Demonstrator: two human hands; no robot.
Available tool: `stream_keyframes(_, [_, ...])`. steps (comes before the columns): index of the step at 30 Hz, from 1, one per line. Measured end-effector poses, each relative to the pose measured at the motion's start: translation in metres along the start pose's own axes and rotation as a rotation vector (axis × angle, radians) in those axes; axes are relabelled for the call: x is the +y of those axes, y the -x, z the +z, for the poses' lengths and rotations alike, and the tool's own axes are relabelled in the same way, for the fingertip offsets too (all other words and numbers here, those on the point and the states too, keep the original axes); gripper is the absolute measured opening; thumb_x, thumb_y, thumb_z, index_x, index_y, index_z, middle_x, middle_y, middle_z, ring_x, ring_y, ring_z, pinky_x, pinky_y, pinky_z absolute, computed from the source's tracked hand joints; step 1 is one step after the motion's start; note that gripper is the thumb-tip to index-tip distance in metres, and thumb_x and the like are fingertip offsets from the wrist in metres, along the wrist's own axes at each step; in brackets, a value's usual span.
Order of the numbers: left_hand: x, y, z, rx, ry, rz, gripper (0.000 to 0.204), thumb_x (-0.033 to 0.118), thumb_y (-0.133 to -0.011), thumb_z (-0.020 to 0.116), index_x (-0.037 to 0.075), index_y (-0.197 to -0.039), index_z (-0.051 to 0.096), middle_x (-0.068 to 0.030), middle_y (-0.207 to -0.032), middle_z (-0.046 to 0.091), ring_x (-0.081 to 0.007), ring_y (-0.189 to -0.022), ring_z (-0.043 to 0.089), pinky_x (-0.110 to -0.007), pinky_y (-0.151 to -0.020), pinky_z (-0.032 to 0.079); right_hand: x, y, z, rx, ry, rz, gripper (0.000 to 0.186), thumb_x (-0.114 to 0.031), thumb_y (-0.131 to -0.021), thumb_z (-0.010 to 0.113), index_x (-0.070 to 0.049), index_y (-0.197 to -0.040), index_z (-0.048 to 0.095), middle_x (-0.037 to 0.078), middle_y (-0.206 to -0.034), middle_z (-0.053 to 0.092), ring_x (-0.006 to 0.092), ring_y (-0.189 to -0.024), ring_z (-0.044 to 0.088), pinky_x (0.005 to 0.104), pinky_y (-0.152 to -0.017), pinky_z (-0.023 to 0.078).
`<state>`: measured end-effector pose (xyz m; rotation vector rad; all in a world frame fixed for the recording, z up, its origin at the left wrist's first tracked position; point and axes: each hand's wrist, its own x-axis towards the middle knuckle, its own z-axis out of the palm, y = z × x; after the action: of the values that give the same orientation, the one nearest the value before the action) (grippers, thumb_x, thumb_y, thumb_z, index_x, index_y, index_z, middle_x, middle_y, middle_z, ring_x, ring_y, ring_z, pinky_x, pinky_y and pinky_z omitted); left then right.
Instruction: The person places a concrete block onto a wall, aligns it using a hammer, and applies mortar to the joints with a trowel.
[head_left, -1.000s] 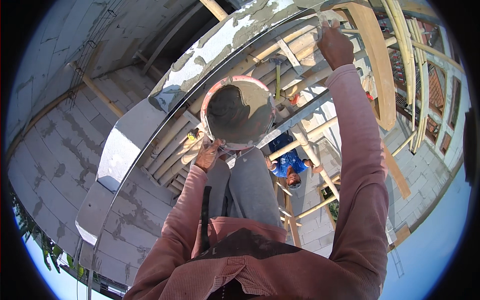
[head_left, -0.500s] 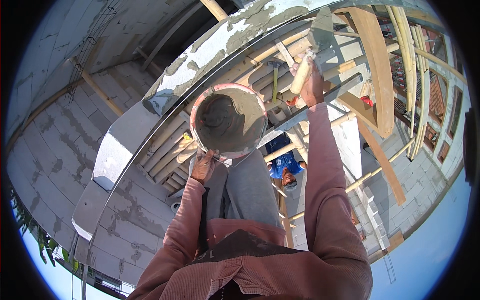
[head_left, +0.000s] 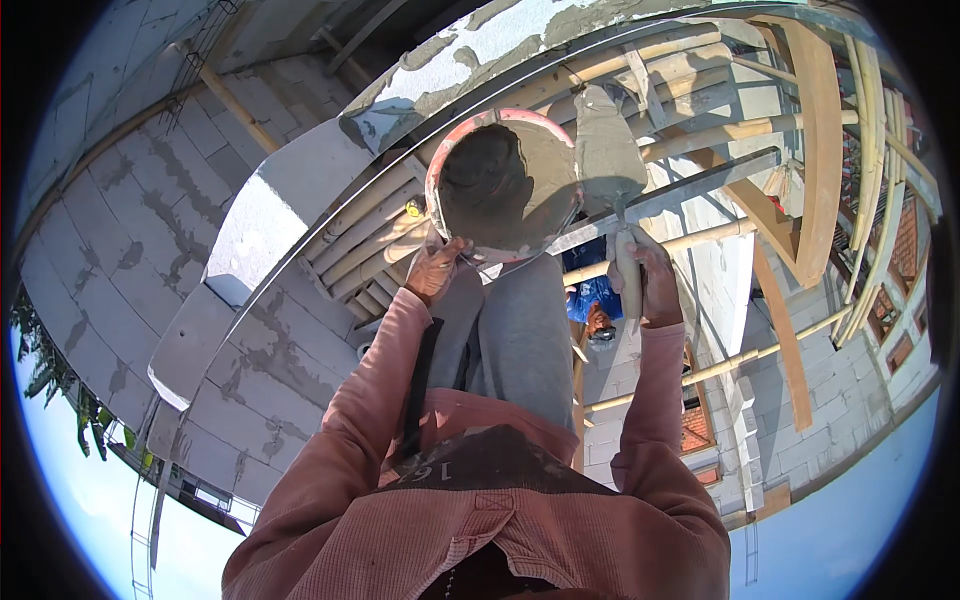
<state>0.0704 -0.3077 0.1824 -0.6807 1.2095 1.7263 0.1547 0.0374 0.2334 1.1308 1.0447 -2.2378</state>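
Observation:
A round bucket (head_left: 437,205) with a reddish rim holds wet grey mortar (head_left: 535,205) just beyond my knees. My left hand (head_left: 434,270) grips the bucket's near-left rim, fingers closed on it. In my right hand (head_left: 655,280) is a trowel (head_left: 610,150), its pale handle inside my closed fingers. The trowel's broad blade carries grey mortar and points away from me, close beside the bucket's right rim. Whether blade and rim touch, I cannot tell.
Beyond the bucket runs a block wall top (head_left: 470,50) smeared with mortar. Bamboo poles (head_left: 370,240) and a metal bar (head_left: 690,195) lie below. A person in blue (head_left: 598,300) is lower down. Wooden boards (head_left: 815,150) stand at the right.
My right hand has drawn the trowel back toward me, bringing its blade from beyond the bucket to beside its right rim. My left hand still holds the bucket.

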Motion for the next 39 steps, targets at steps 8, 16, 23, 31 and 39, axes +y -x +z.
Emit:
stream_keyframes(8, [0.027,0.001,-0.001,-0.142,-0.524,0.020,0.064,0.037,-0.092,0.068,0.004,-0.139,0.041,-0.0058,-0.110,0.060,-0.0176,-0.100,0.055,-0.035,-0.091,0.046,0.056,-0.029,0.083,0.306,1.469,-0.431,0.040,-0.025,-0.093,0.060,0.009,-0.115,0.057,0.023,-0.100,0.063,0.0306,-0.071,0.069,0.0408,-0.063,0.056])
stream_keyframes(16, [0.076,-0.006,0.000,-0.323,-0.561,0.047,0.077,0.030,-0.090,0.070,0.006,-0.150,0.028,-0.0069,-0.123,0.057,-0.0185,-0.099,0.058,-0.035,-0.085,0.052,0.068,0.002,0.175,0.085,1.965,-0.416,0.034,-0.010,-0.083,0.061,0.010,-0.111,0.060,0.021,-0.103,0.059,0.0297,-0.076,0.071,0.0363,-0.062,0.059])
stream_keyframes(23, [0.081,-0.005,-0.021,-0.371,-0.586,0.010,0.070,0.008,-0.093,0.063,0.003,-0.152,0.026,-0.0082,-0.135,0.053,-0.0161,-0.115,0.053,-0.029,-0.100,0.044,0.009,0.005,0.146,0.260,1.897,-0.345,0.042,-0.011,-0.085,0.057,0.003,-0.125,0.054,0.016,-0.112,0.059,0.0323,-0.070,0.069,0.0408,-0.058,0.056])
stream_keyframes(31, [0.106,-0.001,0.001,-0.300,-0.609,-0.110,0.076,0.001,-0.091,0.053,0.006,-0.157,0.016,-0.0112,-0.145,0.045,-0.0162,-0.123,0.047,-0.030,-0.103,0.041,0.051,0.010,0.134,0.238,1.766,-0.225,0.042,-0.020,-0.085,0.061,0.003,-0.120,0.055,0.018,-0.108,0.057,0.0369,-0.076,0.069,0.0451,-0.060,0.057])
stream_keyframes(39, [0.093,0.010,0.003,-0.251,-0.813,0.171,0.062,0.022,-0.095,0.057,0.001,-0.148,0.032,-0.0089,-0.120,0.058,-0.0171,-0.107,0.052,-0.033,-0.095,0.042,0.076,-0.027,0.108,0.092,1.275,-0.147,0.041,-0.028,-0.089,0.067,0.005,-0.112,0.059,0.027,-0.111,0.063,0.0447,-0.091,0.065,0.0502,-0.080,0.053])
